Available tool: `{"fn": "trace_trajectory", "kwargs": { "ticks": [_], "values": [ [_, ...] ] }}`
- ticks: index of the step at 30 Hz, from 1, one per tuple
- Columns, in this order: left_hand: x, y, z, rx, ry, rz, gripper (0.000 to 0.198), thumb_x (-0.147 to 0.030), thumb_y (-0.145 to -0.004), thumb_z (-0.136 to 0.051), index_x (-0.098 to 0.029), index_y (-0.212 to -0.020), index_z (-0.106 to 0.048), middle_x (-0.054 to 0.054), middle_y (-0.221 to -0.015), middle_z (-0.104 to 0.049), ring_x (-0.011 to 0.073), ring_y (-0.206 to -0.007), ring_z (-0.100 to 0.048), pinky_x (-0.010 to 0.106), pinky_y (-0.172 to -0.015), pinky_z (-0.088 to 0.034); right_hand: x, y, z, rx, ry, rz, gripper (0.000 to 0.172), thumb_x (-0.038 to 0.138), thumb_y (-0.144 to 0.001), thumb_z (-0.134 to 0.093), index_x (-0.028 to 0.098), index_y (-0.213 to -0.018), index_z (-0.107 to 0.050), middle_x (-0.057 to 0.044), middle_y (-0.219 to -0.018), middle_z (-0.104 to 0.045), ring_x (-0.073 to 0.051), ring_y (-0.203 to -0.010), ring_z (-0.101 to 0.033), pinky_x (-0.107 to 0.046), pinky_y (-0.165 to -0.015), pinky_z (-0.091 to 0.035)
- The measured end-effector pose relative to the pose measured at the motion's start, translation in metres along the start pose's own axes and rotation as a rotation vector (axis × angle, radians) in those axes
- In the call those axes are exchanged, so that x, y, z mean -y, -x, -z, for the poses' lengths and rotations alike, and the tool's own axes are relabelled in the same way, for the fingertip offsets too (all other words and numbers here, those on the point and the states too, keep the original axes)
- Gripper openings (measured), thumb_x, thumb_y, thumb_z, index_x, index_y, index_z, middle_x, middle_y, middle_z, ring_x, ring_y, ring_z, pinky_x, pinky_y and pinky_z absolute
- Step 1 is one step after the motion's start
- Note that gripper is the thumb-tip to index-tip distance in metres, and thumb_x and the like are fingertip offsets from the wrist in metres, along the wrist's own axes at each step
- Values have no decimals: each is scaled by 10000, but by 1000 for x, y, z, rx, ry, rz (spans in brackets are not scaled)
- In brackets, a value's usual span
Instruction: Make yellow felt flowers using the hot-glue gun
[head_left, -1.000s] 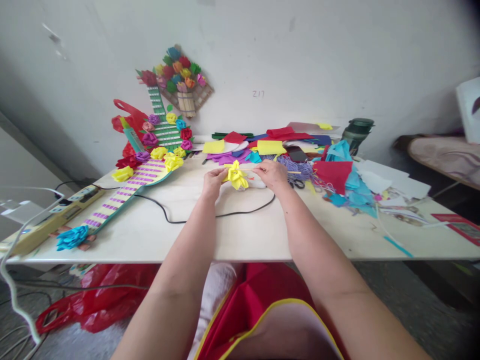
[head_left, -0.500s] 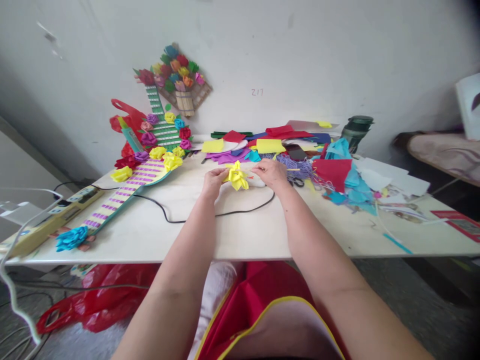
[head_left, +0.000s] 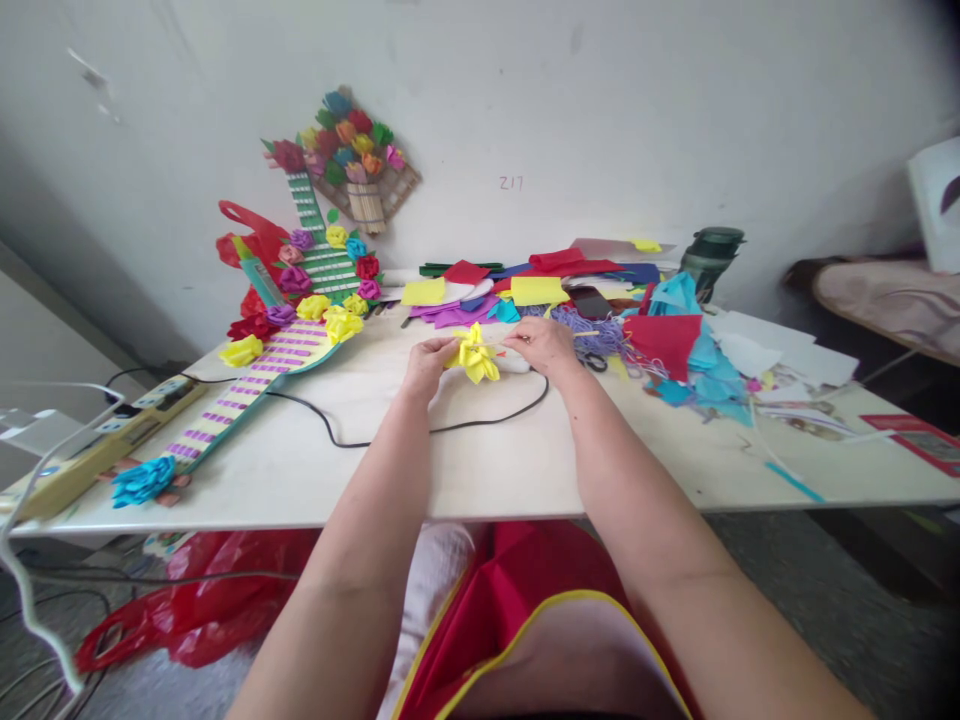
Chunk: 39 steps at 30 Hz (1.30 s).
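Note:
Between my hands, above the table, is a yellow paper flower [head_left: 478,355] with spread petals. My left hand [head_left: 430,362] pinches its left side with closed fingers. A thin wooden stick [head_left: 586,334] passes through the fingers of my right hand [head_left: 541,345], which are closed on it just right of the flower. The stick's far end points right; its near end reaches toward the petals. Behind the flower, partly hidden by it and my right hand, lies a white item with a small red tip [head_left: 501,354], perhaps a glue gun.
A black cord [head_left: 487,422] curves across the table [head_left: 502,480]. Left stands a guitar-shaped craft [head_left: 262,375] with paper flowers, beside a power strip [head_left: 135,435]. Coloured paper [head_left: 538,290], scissors [head_left: 595,362], purple shreds [head_left: 600,335] and a dark bottle [head_left: 711,262] are behind and right.
The flower and both hands hold almost the same place. The stick's right end has tipped slightly upward, and the view has shifted a little.

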<state>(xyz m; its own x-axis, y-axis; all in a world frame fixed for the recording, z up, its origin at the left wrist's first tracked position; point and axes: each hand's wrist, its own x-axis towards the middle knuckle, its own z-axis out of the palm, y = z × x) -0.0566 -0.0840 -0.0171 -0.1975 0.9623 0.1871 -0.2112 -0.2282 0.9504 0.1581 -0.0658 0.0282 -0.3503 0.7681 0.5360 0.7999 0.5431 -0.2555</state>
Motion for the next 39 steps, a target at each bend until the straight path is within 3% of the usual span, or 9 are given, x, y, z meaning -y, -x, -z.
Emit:
{"fn": "trace_trajectory", "kwargs": {
  "ticks": [7, 19, 27, 39],
  "values": [
    [-3, 4, -2, 2, 32, 6, 414, -441, -479, -905, -140, -722, -757, 41, -664, -711, 154, -628, -634, 266, -624, -469, 2, 1, 4, 23, 23, 12, 169, 301, -882, -642, 240, -890, -800, -37, -991, -762, -189, -910, -650, -290, -656, -365],
    [-4, 5, -4, -49, 70, 34, 304, -328, -506, -854, -135, -725, -771, 66, -701, -725, 173, -659, -647, 279, -642, -477, 7, 2, 11, 55, 63, 19, 162, 304, -885, -653, 228, -863, -795, -40, -1004, -763, -187, -913, -650, -285, -641, -354],
    [-7, 6, -5, -48, 95, 49, 307, -285, -419, -851, -151, -683, -768, 57, -674, -728, 167, -640, -648, 276, -640, -488, 6, 1, 10, 61, 72, 36, 182, 309, -890, -634, 227, -858, -794, -47, -993, -765, -189, -921, -642, -282, -638, -352],
    [-5, 4, -4, -68, 77, 64, 256, -232, -461, -799, -146, -700, -766, 59, -668, -719, 171, -633, -644, 294, -647, -478, 7, 1, 10, 81, 79, 33, 175, 309, -883, -642, 225, -870, -796, -48, -997, -759, -188, -913, -637, -287, -633, -342]
  ]
}}
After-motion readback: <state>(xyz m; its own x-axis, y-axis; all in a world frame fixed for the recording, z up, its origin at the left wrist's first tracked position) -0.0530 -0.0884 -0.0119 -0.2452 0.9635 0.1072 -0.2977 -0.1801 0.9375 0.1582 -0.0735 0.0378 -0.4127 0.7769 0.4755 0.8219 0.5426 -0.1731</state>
